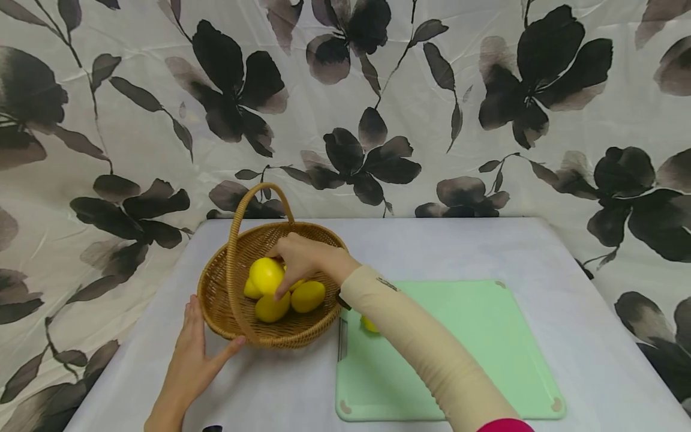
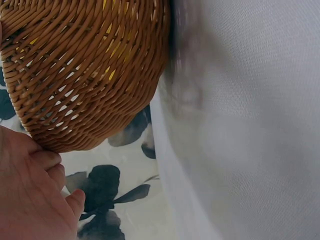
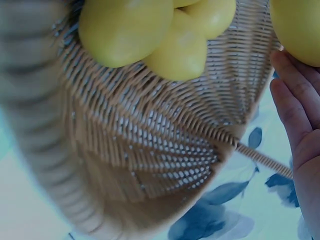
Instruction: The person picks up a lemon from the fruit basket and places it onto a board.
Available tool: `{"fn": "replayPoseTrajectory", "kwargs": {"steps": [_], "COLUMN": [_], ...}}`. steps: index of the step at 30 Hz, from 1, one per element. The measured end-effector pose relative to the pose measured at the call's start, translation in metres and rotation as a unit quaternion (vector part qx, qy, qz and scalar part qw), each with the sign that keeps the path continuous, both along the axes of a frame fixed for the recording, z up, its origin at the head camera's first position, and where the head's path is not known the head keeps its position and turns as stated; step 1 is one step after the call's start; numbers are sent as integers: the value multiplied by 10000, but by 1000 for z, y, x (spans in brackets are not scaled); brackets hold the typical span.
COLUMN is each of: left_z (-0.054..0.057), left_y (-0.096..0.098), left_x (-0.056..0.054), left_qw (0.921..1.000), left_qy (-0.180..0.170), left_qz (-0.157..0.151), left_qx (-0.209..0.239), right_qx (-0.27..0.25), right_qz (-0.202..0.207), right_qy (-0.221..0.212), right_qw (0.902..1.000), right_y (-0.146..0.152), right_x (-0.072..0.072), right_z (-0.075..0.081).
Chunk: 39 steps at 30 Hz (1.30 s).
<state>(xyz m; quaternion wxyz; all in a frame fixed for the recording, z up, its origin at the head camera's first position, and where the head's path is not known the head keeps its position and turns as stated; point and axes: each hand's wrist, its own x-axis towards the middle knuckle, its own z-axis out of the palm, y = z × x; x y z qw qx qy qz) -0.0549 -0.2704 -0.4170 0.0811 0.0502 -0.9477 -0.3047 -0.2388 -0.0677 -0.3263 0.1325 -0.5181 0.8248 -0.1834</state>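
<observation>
A brown wicker basket (image 1: 216, 288) with an arched handle stands on the left half of the table. My right hand (image 1: 308, 258) reaches into it and holds a bright yellow lemon (image 1: 267, 276) between thumb and fingers, above other lemons (image 1: 308, 297). In the right wrist view the fingers lie against the held lemon (image 3: 300, 30); more lemons (image 3: 125, 30) rest against the weave. My left hand (image 1: 189, 360) touches the basket's outside, fingers straight along its left wall and thumb at the front rim. The left wrist view shows these fingers (image 2: 47, 160) at the wicker wall.
A pale green cutting board (image 1: 486, 348) lies right of the basket, partly under my right forearm. One lemon (image 1: 369, 324) on it is mostly hidden by the sleeve. A floral cloth (image 1: 345, 90) hangs behind the white table (image 1: 432, 246).
</observation>
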Motion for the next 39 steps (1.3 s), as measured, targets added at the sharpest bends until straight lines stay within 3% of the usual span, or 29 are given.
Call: {"fn": "replayPoseTrajectory", "kwargs": {"steps": [14,22,39], "left_z": [-2,-3,-3], "left_y": [-1,-1,1], "left_x": [-2,-2,-3], "left_qw": [10000,9999,9999], "left_qy": [68,124,92], "left_qz": [-38,-21,12], "left_qx": [4,18,44], "right_qx": [-342,-531,-846], "right_qz": [-243,-330,-610], "right_qy": [116,-244,-351], "right_qw": [9991,9977,9939], "right_y": [38,55,99], "right_x": [-7,-13,-15], "right_z": [2,-3,5]}}
